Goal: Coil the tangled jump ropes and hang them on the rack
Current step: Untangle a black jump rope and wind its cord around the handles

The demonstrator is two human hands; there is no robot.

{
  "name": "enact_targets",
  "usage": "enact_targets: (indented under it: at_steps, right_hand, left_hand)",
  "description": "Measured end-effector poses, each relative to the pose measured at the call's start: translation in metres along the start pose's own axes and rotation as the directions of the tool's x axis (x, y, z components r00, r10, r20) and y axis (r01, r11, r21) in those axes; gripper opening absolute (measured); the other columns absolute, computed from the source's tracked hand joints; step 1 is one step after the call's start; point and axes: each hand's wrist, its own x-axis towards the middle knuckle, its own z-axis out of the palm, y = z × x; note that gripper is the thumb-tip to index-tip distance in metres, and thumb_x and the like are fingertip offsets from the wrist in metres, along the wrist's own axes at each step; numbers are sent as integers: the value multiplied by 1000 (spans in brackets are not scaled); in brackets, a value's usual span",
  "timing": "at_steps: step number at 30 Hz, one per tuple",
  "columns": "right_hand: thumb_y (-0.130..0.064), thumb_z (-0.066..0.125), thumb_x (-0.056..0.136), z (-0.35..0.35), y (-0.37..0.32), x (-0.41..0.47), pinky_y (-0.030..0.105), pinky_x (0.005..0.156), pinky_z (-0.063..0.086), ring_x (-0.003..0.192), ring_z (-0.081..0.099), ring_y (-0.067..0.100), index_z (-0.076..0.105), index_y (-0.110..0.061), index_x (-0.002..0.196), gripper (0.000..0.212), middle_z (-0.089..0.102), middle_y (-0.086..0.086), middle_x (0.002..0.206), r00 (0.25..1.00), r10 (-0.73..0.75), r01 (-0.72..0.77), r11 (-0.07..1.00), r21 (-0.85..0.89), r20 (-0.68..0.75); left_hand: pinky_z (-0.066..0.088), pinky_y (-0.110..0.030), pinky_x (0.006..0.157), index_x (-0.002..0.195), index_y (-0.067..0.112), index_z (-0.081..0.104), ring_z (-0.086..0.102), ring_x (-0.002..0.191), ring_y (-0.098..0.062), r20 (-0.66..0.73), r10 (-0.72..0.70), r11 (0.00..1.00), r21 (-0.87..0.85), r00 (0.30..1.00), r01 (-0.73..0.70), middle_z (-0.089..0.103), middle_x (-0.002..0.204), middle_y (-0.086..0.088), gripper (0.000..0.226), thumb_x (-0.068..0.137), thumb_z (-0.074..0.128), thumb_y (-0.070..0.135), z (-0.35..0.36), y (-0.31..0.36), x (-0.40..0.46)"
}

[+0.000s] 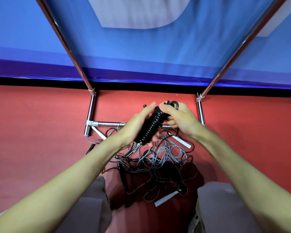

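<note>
A black jump rope, wound in tight turns around its handles, is held up between both hands. My left hand grips its lower and middle part from the left. My right hand closes on its upper end, where a black loop sticks out. Below them, on the red floor, lies a tangled heap of grey and black ropes with white handles and black handles. The chrome rack stands just behind the heap, its two uprights rising left and right out of view.
A blue banner wall with a black bottom edge runs behind the rack. My knees in grey trousers sit at the bottom, either side of the heap. A white handle leans by the rack's left foot.
</note>
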Motion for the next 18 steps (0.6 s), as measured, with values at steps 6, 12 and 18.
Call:
enact_targets:
  at_steps: [6,12,18]
  right_hand:
    - [-21,51,98,-5,5,2,18,42,16,43,21,3,47,-17,71,28,27,-14,50,996,-40,33,996,84,83]
    - [-35,50,93,-1,5,4,22,44,14,45,21,5,55,-24,66,30,25,-5,56,987,-121,104,981,161,103]
    - [-53,32,88,-2,3,9,20,44,30,48,37,12,63,-10,90,53,44,4,59,981,-115,54,937,344,157]
  left_hand:
    - [40,-21,36,77,1,56,50,37,-21,101,29,990,-139,994,-15,54,58,-12,63,92,38,60,2,3,-7]
    - [33,-23,36,62,5,59,42,33,-22,-156,119,981,-131,980,-140,48,49,-15,58,94,44,50,4,1,-3]
    - [32,-26,37,58,2,57,39,31,-24,-325,222,961,-85,919,-262,46,43,-17,55,96,42,40,0,9,-3]
